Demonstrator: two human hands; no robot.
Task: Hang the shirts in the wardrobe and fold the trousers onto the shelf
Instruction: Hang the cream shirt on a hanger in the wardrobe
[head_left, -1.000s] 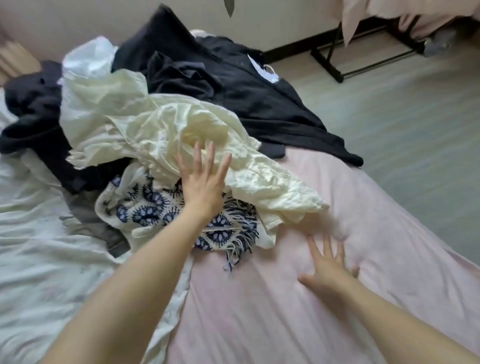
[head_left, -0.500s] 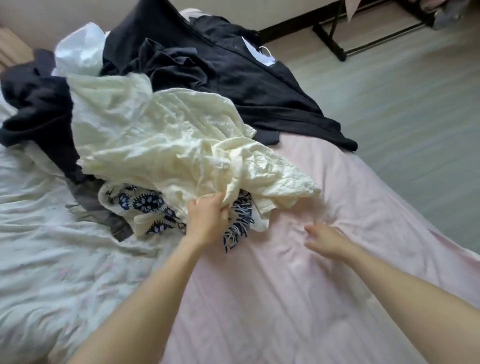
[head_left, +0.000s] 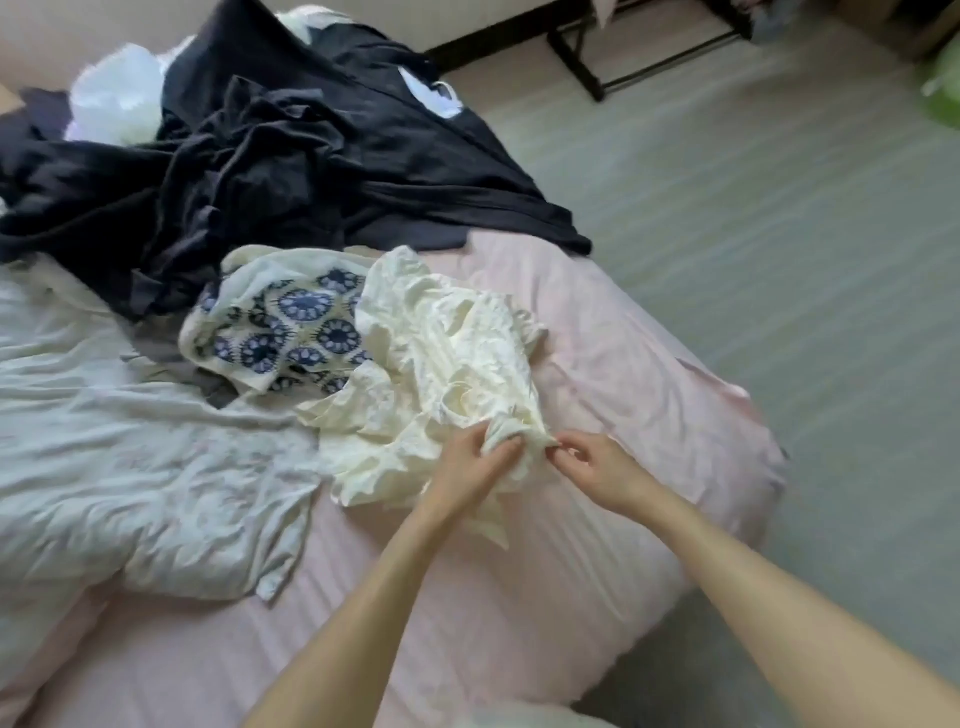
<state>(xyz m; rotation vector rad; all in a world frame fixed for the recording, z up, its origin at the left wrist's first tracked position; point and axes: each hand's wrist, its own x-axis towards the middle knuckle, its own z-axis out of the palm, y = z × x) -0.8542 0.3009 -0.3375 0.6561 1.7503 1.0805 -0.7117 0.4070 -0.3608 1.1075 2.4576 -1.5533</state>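
Left hand (head_left: 475, 462): fingers curled round a bunched fold of the cream garment (head_left: 441, 374), gripping it. Right hand (head_left: 592, 467): fingertips pinch the same garment's edge just beside the left hand; the two hands nearly touch. Whether the cream garment is a shirt or trousers cannot be told, it is too crumpled.

Garment lies in a heap on the pink bedsheet (head_left: 623, 374), spreading away from the hands and to their left. Beyond the left hand, touching the cream heap: a white cloth with blue round patterns (head_left: 291, 327). Farther out past that, a pile of dark clothes (head_left: 260, 171), with a white label (head_left: 431, 96) showing on top. Left of the hands, a crumpled white duvet (head_left: 130, 457). Right of the hands, past the bed edge, grey floor (head_left: 779, 208); at the far end a black metal frame (head_left: 587, 62).
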